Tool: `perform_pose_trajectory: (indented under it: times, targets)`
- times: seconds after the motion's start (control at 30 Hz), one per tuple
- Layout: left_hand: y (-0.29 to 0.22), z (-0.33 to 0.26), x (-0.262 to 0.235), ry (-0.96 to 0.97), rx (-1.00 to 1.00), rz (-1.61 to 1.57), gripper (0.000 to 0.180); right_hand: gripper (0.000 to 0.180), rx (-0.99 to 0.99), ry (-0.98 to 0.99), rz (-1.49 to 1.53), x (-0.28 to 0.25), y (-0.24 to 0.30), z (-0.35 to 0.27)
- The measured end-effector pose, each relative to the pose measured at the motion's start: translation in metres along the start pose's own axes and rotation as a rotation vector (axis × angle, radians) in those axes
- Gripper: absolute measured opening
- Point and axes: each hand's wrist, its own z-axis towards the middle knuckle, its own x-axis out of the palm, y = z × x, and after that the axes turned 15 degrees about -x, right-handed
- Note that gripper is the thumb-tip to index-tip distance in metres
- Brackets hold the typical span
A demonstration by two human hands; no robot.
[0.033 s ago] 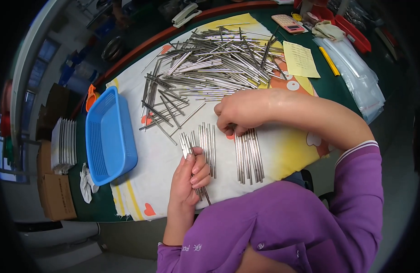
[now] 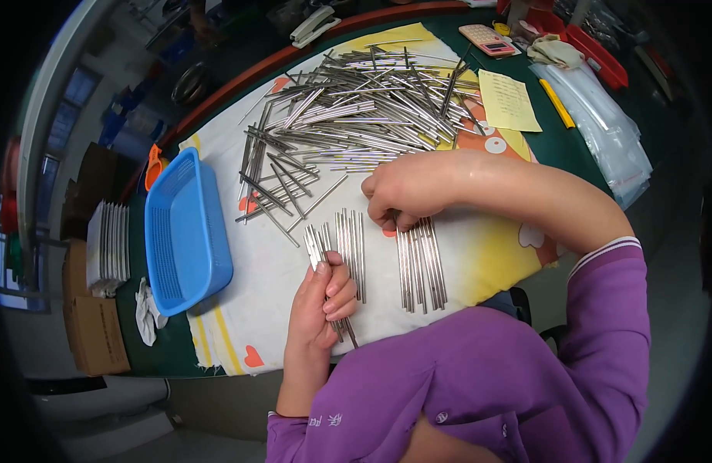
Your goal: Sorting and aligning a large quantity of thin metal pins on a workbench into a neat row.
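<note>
My left hand (image 2: pixel 325 301) is closed around a bundle of thin silvery metal rods (image 2: pixel 315 245); their ends stick out above and below the fist. Right beside it, a narrow row of rods (image 2: pixel 350 247) lies on the cloth. Farther right, my right hand (image 2: pixel 410 193) bends down over the upper ends of another row of rods (image 2: pixel 422 270), fingers pinched together there. Its fingertips are partly hidden by the hand itself. Beyond both hands spreads a large jumbled heap of the same rods (image 2: pixel 356 108), with a few strays on its left side.
A printed cloth (image 2: pixel 271 309) covers the green table. Left stands a blue plastic basket (image 2: pixel 188 231), near a white glove (image 2: pixel 146 312) and an orange tool (image 2: pixel 155 166). At right are a yellow note (image 2: pixel 510 100), a yellow cutter (image 2: pixel 556 103), clear plastic bags (image 2: pixel 614 147) and a pink calculator (image 2: pixel 489 40).
</note>
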Motion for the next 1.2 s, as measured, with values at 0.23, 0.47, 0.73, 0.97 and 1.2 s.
perform_pose_trajectory:
  times: [0.23,0.47,0.73,0.97,1.2]
  targets:
    - [0.004,0.004,-0.005,0.069,0.089,0.069,0.019,0.010,-0.017,0.068,-0.100,-0.011,0.010,0.010]
    - [0.006,0.001,0.009,-0.092,-0.015,0.256,0.024,0.016,-0.317,-0.241,-0.070,-0.020,0.028,0.014]
    - [0.005,0.000,0.001,0.027,-0.001,-0.022,0.023,0.008,-0.109,-0.170,0.048,0.003,-0.001,-0.020]
    - [0.013,0.003,0.000,0.087,-0.076,-0.082,0.022,0.008,-0.158,-0.266,0.052,0.020,-0.005,-0.015]
    - [0.015,0.000,0.002,0.111,-0.051,0.057,0.029,0.014,-0.109,-0.126,0.145,0.008,-0.008,-0.016]
